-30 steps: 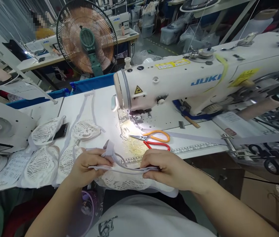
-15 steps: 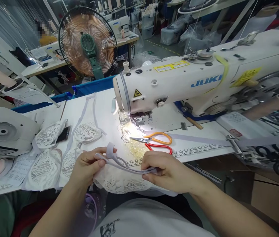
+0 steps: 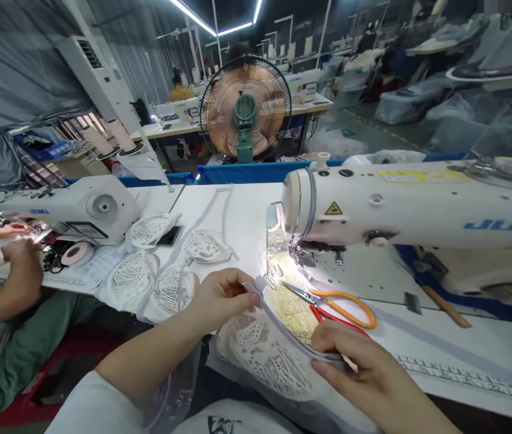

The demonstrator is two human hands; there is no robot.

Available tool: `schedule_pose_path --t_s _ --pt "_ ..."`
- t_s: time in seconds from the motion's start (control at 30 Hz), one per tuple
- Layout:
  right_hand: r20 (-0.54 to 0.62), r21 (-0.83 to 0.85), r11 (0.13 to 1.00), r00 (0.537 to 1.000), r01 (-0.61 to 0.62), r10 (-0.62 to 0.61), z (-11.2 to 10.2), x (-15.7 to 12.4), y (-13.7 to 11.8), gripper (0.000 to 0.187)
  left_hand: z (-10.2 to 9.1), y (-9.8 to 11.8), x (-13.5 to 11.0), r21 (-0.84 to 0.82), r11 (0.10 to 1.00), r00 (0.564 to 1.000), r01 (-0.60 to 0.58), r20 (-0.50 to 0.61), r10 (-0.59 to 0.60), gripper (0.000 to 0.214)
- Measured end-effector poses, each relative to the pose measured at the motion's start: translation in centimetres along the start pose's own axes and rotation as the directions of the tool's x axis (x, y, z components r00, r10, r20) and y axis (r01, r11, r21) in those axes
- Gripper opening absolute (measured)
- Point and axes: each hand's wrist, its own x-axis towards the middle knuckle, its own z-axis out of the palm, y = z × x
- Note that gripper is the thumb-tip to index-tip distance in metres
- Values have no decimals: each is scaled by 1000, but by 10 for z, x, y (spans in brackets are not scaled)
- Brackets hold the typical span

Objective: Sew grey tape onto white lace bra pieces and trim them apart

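Observation:
My left hand (image 3: 226, 298) is closed, pinching one end of a lavender elastic strap (image 3: 285, 328) between thumb and fingers. Farther along, my right hand (image 3: 350, 355) grips the same strap between thumb and curled fingers. Below the strap, at the table's front edge over my lap, hangs a white lace bra cup (image 3: 278, 364). Scissors (image 3: 313, 298) with one orange and one red handle lie just beyond my right hand, blades pointing left. Behind them stands a white sewing machine (image 3: 350, 205), its lamp lighting the needle area.
More lace bra pieces (image 3: 131, 274) lie on the left of the table, by a dark phone (image 3: 169, 235). A co-worker's hands (image 3: 23, 253) are at another sewing machine (image 3: 88, 208) at far left. A large fan (image 3: 244, 108) stands behind the table. A ruler strip (image 3: 455, 374) runs along the front right.
The view has swung left, showing the co-worker at the neighbouring machine. The strap, looped up at my left hand before, now lies straighter between my hands, along the lace cup. Both hands keep hold.

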Motion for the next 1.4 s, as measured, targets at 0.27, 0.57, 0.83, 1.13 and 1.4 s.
schedule_pose_path --t_s 0.27,0.57,0.83,1.13,1.4 --pt "-70 33 999 997 -12 15 -3 -8 21 9 0 9 18 -104 987 990 119 93 -109 26" --pt "-136 186 977 982 -108 134 -3 -12 29 9 -6 18 25 -93 983 982 158 123 -147 24" --pt "-111 122 991 991 -60 74 6 -2 20 11 -15 19 20 -107 990 995 90 63 -83 17" --pt "-211 -29 1000 977 -1 -5 32 19 -8 10 -39 20 9 -57 998 997 -20 -74 16 17" --pt "43 -118 976 983 184 -180 57 55 -58 10 -80 49 -23 -195 981 985 11 -169 -45 23"
